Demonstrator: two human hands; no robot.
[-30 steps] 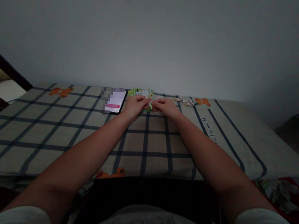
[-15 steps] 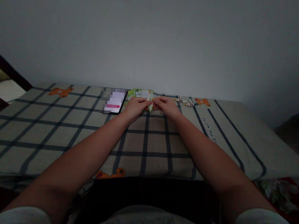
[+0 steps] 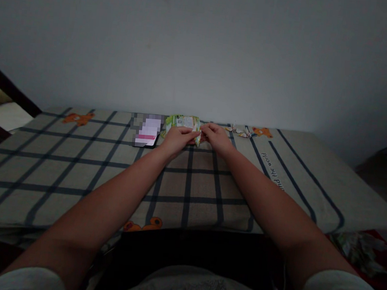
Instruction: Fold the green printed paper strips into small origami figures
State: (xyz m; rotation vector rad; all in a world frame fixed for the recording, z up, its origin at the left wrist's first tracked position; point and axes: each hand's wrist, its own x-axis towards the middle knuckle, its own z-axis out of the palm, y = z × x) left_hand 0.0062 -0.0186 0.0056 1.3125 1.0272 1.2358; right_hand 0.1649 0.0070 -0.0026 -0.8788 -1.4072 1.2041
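A green and white printed snack packet (image 3: 185,122) lies between my hands near the back of the table, a white label showing on its upper face. My left hand (image 3: 178,139) grips its near side, thumb on top. At the packet's right end, my right hand (image 3: 214,135) pinches the edge with thumb and fingers. The undersides of the fingers and of the packet are hidden. Just left of the packet lies a phone (image 3: 149,132) with a lit, partly blurred screen.
Crumpled wrapper scraps (image 3: 239,131) lie right of my hands. A checked cloth with bear prints covers the table (image 3: 77,171), which meets a grey wall (image 3: 201,51) at the back. A red item (image 3: 376,266) with crumpled wrapping sits below the right edge.
The packet and its pinched end have shifted slightly to the right. Both hands keep their hold, with only small finger movements. The phone and scraps stay where they were.
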